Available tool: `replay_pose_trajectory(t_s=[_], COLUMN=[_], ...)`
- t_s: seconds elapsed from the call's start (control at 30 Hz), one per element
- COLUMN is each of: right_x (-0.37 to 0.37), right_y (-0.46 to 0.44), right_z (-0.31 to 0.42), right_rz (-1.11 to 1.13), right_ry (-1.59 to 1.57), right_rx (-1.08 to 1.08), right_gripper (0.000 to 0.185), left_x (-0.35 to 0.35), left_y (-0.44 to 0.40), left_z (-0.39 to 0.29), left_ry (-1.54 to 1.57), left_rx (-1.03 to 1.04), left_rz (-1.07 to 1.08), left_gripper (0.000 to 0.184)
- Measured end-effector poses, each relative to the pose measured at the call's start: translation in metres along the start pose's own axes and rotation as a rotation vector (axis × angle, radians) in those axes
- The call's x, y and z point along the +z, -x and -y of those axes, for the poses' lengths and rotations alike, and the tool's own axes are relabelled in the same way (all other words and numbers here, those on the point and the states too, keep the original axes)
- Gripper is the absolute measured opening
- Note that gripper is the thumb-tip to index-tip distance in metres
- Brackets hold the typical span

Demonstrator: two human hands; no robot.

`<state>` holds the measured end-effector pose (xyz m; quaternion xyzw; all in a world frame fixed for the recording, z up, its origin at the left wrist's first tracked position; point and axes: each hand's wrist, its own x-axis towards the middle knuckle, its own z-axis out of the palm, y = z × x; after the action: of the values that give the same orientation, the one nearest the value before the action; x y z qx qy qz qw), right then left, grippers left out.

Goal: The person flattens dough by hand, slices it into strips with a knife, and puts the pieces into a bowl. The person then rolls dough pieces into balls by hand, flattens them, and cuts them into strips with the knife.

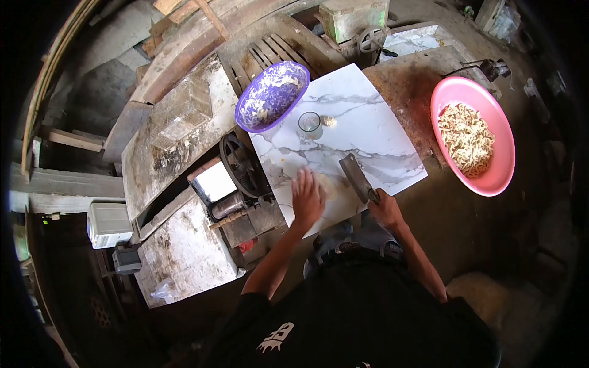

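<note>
My right hand [385, 210] is wrapped round the handle of a cleaver [355, 174], whose broad dark blade points away from me over the marbled white board [380, 132]. Fingers stretched out and slightly blurred, my left hand [308, 197] is over the near left part of this board and holds nothing. Beside its fingers shows a thin pale patch [333, 186], perhaps flattened dough; I cannot tell exactly. Farther back stands a clear glass [309, 121]. A small tan spot [329, 121] lies right next to it.
A purple basin [243, 116] smeared with pale dough stands at the board's far left corner. To the right, a pink basin [504, 144] holds many pale dough strips [466, 140]. Left of the board are a black handwheel [240, 165] and a stained white worktop [184, 264].
</note>
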<state>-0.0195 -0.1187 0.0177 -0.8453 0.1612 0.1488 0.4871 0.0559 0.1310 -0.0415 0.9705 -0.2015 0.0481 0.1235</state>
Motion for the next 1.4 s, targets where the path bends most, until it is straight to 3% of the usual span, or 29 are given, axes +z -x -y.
replay_pose_trajectory(t_s=[0.03, 0.2, 0.3, 0.63, 0.83, 1.03, 1.1, 1.2, 1.33, 1.4], right_x=[-0.002, -0.003, 0.002, 0.011, 0.011, 0.012, 0.012, 0.020, 0.037, 0.045], right_y=[0.007, 0.028, 0.029, 0.030, 0.028, 0.025, 0.023, 0.019, 0.016, 0.017], right_z=[0.006, 0.003, -0.012, -0.013, 0.000, 0.006, 0.009, 0.016, 0.029, 0.037], right_rz=[-0.021, -0.062, -0.138, -0.186, -0.164, -0.123, -0.101, -0.068, -0.125, -0.114], right_ry=[0.029, 0.069, 0.078, 0.075, 0.069, 0.119, 0.115, 0.121, 0.200, 0.269], right_rx=[0.007, 0.025, -0.097, -0.118, -0.085, -0.084, -0.091, -0.131, -0.301, -0.350], right_gripper=[0.031, 0.033, 0.031, 0.033, 0.037, 0.037, 0.036, 0.034, 0.031, 0.033], left_x=[-0.003, -0.010, -0.006, -0.005, -0.010, -0.013, -0.022, -0.012, -0.020, -0.018], left_y=[0.015, 0.051, 0.055, 0.066, 0.063, 0.062, 0.050, 0.047, 0.040, 0.020], left_z=[-0.009, -0.016, -0.020, -0.035, -0.037, -0.036, -0.039, -0.038, -0.029, -0.017], left_ry=[0.019, -0.065, 0.003, 0.050, -0.022, -0.011, -0.042, 0.038, 0.024, 0.273], left_rx=[0.071, -0.018, 0.056, 0.082, -0.003, -0.041, -0.002, -0.038, -0.011, -0.156], left_rz=[0.034, 0.105, 0.165, 0.198, 0.146, 0.198, 0.034, 0.072, 0.114, 0.187], left_gripper=[0.065, 0.074, 0.073, 0.075, 0.080, 0.078, 0.076, 0.073, 0.066, 0.060])
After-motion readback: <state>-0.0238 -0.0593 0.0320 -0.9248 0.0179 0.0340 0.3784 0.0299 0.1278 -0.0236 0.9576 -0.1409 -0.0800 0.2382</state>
